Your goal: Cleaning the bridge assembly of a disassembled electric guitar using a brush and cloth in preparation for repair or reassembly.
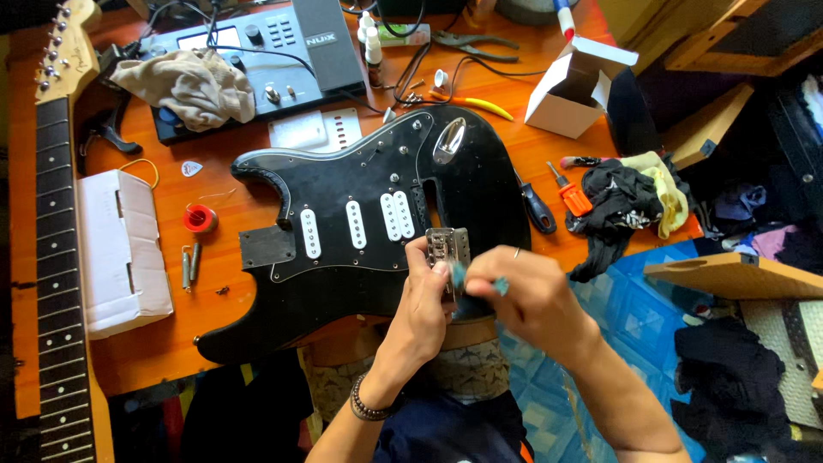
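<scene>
Left hand (426, 291) at lower centre of the frame, clenched around a metal bridge block (448, 243), holding it upright just above the lower edge of a black guitar body (377, 231) lying flat across the orange table (214, 334). Right hand (523, 296) just beside it, fingertips pinched on a small bluish-grey item (501, 284), too blurred to identify, pressed close to the side of the block. Probably cleaning or fitting work on the block: best done with the left grip kept firm and low on the part, wrist braced over the body, so the right fingers can work with light, short strokes and nothing slips onto the pickguard. Worth keeping the block clear of the three white pickups (356, 225) just above it. Detached guitar neck (51, 223) down the left edge, white box (120, 253) beside it, red solder spool (200, 218) mid-left, orange-handled screwdriver (567, 193) at right, well apart from both hands.
</scene>
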